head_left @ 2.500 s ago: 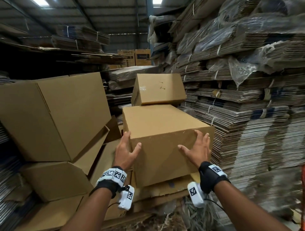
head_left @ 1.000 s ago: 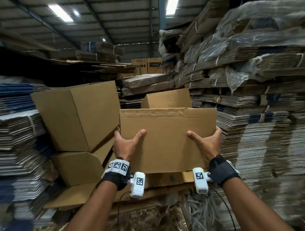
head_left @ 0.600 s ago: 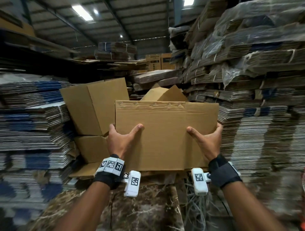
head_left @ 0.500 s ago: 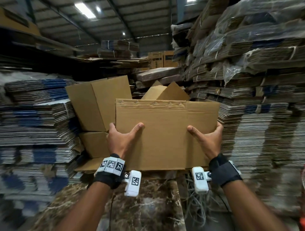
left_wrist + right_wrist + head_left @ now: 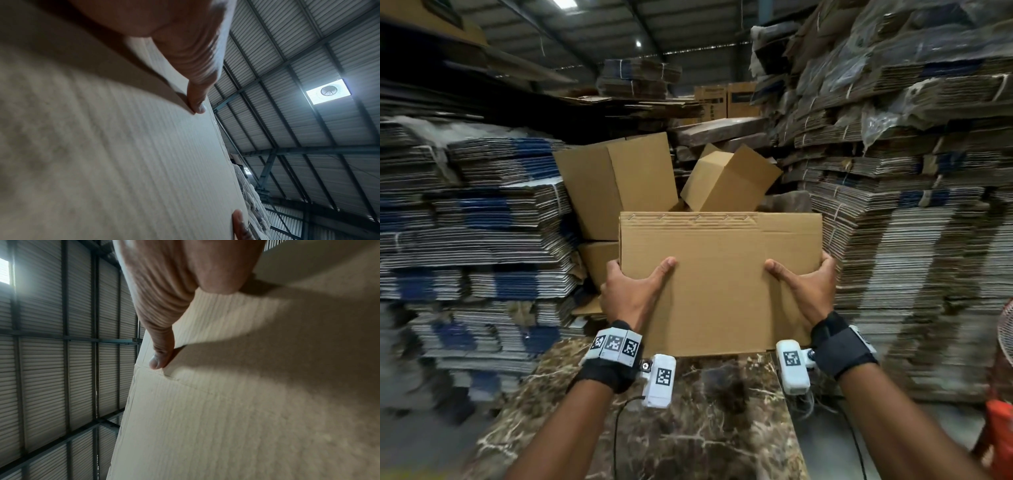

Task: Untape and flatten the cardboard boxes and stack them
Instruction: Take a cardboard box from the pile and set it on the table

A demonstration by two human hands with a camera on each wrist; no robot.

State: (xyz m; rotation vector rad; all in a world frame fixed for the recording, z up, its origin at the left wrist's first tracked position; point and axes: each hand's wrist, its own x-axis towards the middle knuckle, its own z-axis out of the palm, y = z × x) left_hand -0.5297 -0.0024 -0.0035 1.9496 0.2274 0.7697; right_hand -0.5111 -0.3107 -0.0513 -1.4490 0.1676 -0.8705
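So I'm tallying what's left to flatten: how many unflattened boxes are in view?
4, at least. One box is held between left hand and right hand. A large box stands behind at left, another under it, a tilted one behind. More may be hidden.

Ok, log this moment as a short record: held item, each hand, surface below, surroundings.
held item: cardboard box, held upright in front of the person, a row of staples along its top edge
left hand: grips the box's left edge, thumb on the near face
right hand: grips the box's right edge, thumb on the near face
surface below: marble-patterned table
surroundings: unflattened boxes behind, bundled flat cardboard stacks on both sides
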